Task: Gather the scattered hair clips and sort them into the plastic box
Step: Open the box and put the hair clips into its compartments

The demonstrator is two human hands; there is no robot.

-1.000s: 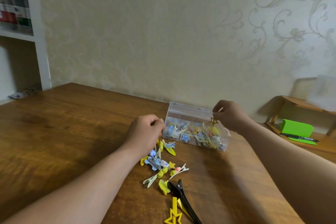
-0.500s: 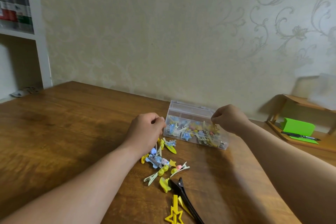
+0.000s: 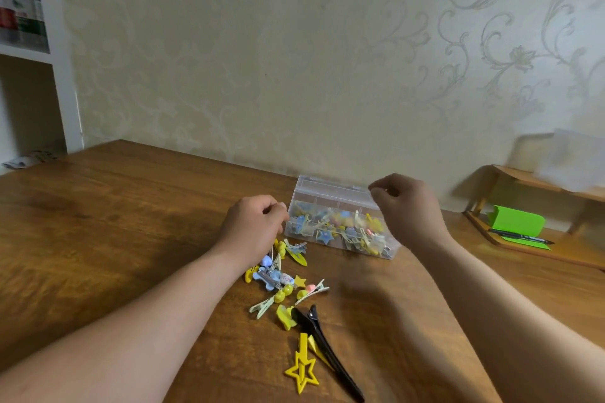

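Observation:
A clear plastic box (image 3: pixel 330 195) stands open near the wall, holding several blue, yellow and pink hair clips. My right hand (image 3: pixel 407 209) hovers over its right end with curled fingers; thumb and forefinger tips meet and nothing shows between them. My left hand (image 3: pixel 253 227) is a fist at the box's left end, its palm side hidden. Below it, scattered small clips (image 3: pixel 283 286) lie on the wooden table (image 3: pixel 98 239). Nearer me lie a long black clip (image 3: pixel 327 350) and a yellow star clip (image 3: pixel 302 370).
A low wooden rack (image 3: pixel 537 185) stands at the right with a green block (image 3: pixel 517 222) and a black pen (image 3: pixel 520 236) on its base. White shelving (image 3: pixel 62 75) rises at the far left. Patterned wall runs directly behind the box.
A second ago my right hand pinched a small star clip at the box's right end. It dipped to the box and has now risen with no clip showing. My left hand stayed put.

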